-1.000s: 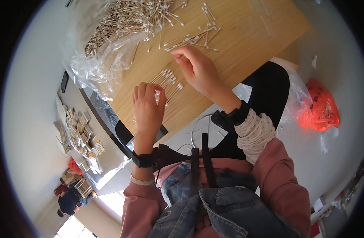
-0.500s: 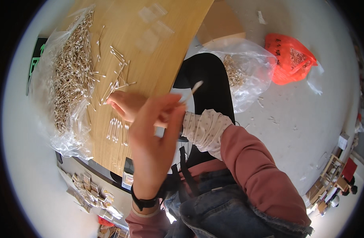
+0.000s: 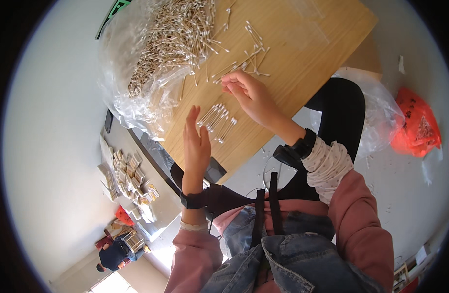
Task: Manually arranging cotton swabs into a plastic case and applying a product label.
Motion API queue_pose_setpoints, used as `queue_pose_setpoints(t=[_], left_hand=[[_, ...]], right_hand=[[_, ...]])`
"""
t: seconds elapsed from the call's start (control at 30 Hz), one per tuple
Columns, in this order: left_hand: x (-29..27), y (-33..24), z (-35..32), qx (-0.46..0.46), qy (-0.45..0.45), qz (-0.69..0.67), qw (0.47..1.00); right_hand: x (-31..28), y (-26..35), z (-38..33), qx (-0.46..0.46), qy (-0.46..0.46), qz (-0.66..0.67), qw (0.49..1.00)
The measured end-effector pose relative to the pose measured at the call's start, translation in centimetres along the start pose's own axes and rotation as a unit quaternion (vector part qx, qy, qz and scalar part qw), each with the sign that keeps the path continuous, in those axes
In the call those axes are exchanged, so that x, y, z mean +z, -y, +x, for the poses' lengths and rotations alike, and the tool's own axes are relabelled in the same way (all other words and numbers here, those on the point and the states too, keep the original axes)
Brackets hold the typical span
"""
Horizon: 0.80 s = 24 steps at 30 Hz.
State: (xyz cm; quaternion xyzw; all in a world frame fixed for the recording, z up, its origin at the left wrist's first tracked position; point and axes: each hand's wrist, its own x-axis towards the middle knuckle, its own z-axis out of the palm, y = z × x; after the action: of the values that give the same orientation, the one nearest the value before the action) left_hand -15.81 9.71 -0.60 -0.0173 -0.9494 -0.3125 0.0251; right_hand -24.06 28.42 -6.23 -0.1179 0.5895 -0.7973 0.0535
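Observation:
A wooden table top [image 3: 302, 44] carries a big heap of cotton swabs [image 3: 170, 39] spilling out of a clear plastic bag. Loose swabs [image 3: 249, 56] lie scattered beside the heap. A small tidy row of swabs [image 3: 217, 119] lies near the table's front edge. My left hand [image 3: 195, 146] is raised just in front of that row, flat, fingers straight and apart, holding nothing. My right hand [image 3: 249, 93] hovers over the table with fingers curled, its fingertips at the loose swabs. Whether it pinches a swab I cannot tell.
An orange plastic bag [image 3: 415, 127] and a clear plastic bag [image 3: 376, 112] lie on the floor at the right, beside a black rounded object [image 3: 339, 107]. Stacks of small cards [image 3: 129, 180] cover the floor at the left. Another person [image 3: 112, 254] crouches far off, lower left.
The view has swung about. My left hand has lifted off the tidy row of swabs and opened flat. My right hand has moved up to the loose swabs.

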Motion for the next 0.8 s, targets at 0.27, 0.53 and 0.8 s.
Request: queue_pose_setpoints(t=[0.27,0.53,0.8], left_hand=[[3.3,-1.3,-3.9,-0.057,-0.102,-0.180,0.977],[7.4,-3.1,-2.5,-0.136,-0.289,-0.480,0.817],[6.9,-2.6,-1.8,-0.135,-0.334,-0.500,0.787]], right_hand=[[1.6,0.7,-2.1,0.049,0.079,-0.012,0.996],[4.3,0.0,-3.8,0.002,0.070,-0.036,0.997],[3.6,0.2,-1.8,0.021,0.078,-0.032,0.996]])
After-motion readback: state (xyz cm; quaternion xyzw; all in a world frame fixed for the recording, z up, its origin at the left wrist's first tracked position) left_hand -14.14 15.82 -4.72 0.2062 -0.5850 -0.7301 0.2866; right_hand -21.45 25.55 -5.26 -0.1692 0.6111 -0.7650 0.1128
